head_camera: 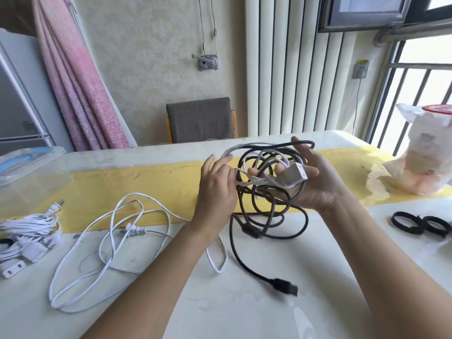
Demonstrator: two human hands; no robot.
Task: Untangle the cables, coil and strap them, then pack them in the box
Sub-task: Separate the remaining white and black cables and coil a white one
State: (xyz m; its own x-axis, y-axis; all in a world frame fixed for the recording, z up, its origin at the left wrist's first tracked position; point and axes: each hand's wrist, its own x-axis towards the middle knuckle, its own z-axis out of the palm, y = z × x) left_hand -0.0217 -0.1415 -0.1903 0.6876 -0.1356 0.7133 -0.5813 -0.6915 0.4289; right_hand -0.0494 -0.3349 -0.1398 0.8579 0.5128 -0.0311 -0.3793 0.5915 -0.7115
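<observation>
A tangle of black cable (266,189) with a thinner white cable (254,178) wound through it is lifted above the table. My right hand (318,182) holds the tangle from the right, thumb on a white adapter block (294,176). My left hand (216,189) pinches the white strands at the tangle's left side. The black cable's USB plug (285,286) trails on the table. A loose white cable (107,243) lies spread at the left. A bundled white cable with plugs (27,231) lies at the far left. Black straps (420,223) lie at the right.
A clear plastic box (29,172) stands at the back left on the white table (244,302) with a yellow runner (146,182). A white plastic bag (425,157) stands at the back right. A grey chair (200,119) is behind the table.
</observation>
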